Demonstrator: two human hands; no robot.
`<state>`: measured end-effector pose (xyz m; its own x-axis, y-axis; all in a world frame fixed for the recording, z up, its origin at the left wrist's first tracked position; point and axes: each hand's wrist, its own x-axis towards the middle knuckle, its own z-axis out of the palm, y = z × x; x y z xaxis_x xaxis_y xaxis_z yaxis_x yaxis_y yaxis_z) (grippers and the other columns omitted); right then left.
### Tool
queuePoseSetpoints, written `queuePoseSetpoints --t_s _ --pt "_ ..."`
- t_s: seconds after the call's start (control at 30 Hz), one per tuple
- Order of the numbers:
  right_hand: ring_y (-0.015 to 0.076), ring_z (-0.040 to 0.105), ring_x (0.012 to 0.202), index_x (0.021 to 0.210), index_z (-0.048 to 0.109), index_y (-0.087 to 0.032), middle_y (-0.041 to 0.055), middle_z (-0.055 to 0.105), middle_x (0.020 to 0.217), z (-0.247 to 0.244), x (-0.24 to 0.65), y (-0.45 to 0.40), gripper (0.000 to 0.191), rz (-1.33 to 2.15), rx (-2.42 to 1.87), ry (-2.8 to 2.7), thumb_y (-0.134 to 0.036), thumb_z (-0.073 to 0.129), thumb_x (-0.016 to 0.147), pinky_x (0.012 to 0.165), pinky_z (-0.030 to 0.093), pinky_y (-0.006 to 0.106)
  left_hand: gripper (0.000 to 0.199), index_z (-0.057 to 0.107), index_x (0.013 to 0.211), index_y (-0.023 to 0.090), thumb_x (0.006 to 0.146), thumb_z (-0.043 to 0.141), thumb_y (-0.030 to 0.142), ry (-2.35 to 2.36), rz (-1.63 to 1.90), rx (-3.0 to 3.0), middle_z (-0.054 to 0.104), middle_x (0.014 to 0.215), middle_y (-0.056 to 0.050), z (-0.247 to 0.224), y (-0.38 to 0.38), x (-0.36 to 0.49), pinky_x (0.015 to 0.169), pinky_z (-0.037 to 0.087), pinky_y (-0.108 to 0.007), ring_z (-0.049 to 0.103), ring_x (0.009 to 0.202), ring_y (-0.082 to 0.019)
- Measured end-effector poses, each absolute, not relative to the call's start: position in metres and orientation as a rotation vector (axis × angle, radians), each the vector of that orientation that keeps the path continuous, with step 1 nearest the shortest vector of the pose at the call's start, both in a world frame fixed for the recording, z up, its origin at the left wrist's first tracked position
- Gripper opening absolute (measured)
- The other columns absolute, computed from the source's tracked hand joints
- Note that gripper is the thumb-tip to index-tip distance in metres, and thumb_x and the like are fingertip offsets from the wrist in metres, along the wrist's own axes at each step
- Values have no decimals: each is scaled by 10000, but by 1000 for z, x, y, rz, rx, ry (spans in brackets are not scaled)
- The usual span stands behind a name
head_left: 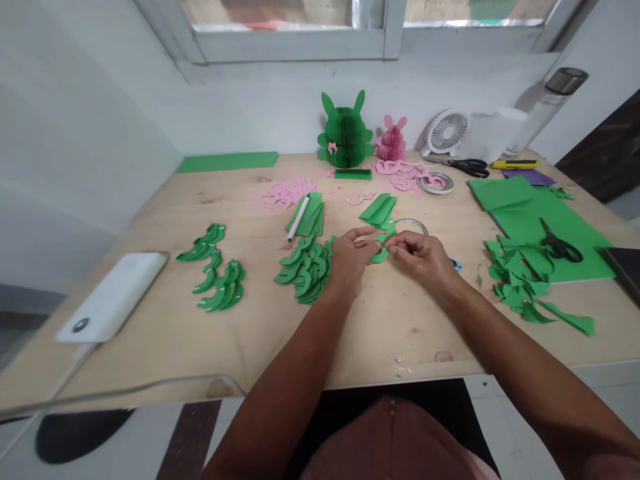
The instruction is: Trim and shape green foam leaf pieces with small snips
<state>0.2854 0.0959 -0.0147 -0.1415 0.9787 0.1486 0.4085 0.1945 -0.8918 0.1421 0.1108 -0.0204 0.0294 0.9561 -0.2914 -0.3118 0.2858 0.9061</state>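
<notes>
Between my hands is a curved green paper cutout (381, 256), above the middle of the table. My left hand (354, 257) holds its left side, thumb and fingers closed on it. At its right side my right hand (419, 253) pinches with thumb and forefinger; whether a bit of tape is in that pinch is too small to tell. Just left of my left hand lies a heap of curved green cutouts (306, 272). Behind my right hand a roll of tape (413, 223) lies partly hidden. A folded green paper piece (379, 210) sits just beyond the cutout.
At left are green cutouts with whitish strips (223, 293) and a white power bank (114, 293). Green scraps (520, 280) and scissors (560, 247) lie at right. Paper bunnies, one green (345, 137) and one pink (391, 141), stand at the back beside a small fan (447, 132).
</notes>
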Motion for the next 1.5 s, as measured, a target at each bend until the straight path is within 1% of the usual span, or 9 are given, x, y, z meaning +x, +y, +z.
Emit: queuePoseSetpoints --t_s 0.23,0.37,0.57,0.67,0.87,1.1,1.27,1.4,1.5 --pt "71 349 492 828 673 -136 -28 461 548 -21 288 98 195 758 -1279 -1789 -257 530 775 475 256 216 343 608 866 142 533 690 129 1048 1137 694 617 606 2 -16 108 141 592 465 -253 559 563 -98" --pt "78 387 501 841 677 -140 -3 538 596 -20 288 97 196 680 -1262 -1832 -246 521 787 485 293 217 330 605 868 131 549 685 105 995 1132 675 612 611 -2 -14 107 140 603 476 -267 560 570 -99" --pt "125 531 618 871 693 -168 55 658 766 -17 288 96 192 482 -1178 -1915 -199 518 799 565 394 245 350 604 882 129 550 709 99 926 1085 615 622 635 -2 -14 108 137 658 485 -288 574 595 -97" --pt "134 555 642 890 704 -190 55 664 776 -17 290 96 209 380 -1136 -1964 -193 510 812 581 411 249 343 600 890 125 564 699 86 896 1084 585 628 640 -4 -14 108 136 675 487 -295 579 598 -96" --pt "129 541 620 934 710 -214 45 634 718 -18 293 97 243 252 -1080 -2047 -165 500 823 572 405 243 371 585 912 131 564 702 79 882 1083 566 641 669 -7 -15 108 136 683 490 -300 590 603 -98" --pt "128 529 616 958 709 -219 45 624 716 -18 294 96 255 300 -1093 -2053 -175 493 830 573 402 247 377 574 919 127 566 691 71 899 1103 578 641 671 -14 -16 109 137 662 482 -295 599 610 -108" --pt "107 495 565 924 712 -197 41 641 738 -16 291 96 228 486 -1101 -1939 -202 511 817 530 377 233 381 579 919 129 561 699 79 939 1137 609 636 669 -14 -15 109 138 661 487 -302 592 600 -106" --pt "93 443 514 911 707 -169 27 633 690 -18 288 96 223 648 -1194 -1830 -246 528 802 488 343 225 360 589 897 135 558 706 101 959 1145 629 631 663 -7 -13 108 138 693 501 -335 592 601 -109" --pt "90 421 504 900 705 -151 17 607 638 -18 287 96 231 698 -1236 -1780 -259 531 791 479 326 223 375 590 906 136 550 707 112 949 1146 643 635 660 -10 -12 108 138 695 503 -338 593 614 -115"
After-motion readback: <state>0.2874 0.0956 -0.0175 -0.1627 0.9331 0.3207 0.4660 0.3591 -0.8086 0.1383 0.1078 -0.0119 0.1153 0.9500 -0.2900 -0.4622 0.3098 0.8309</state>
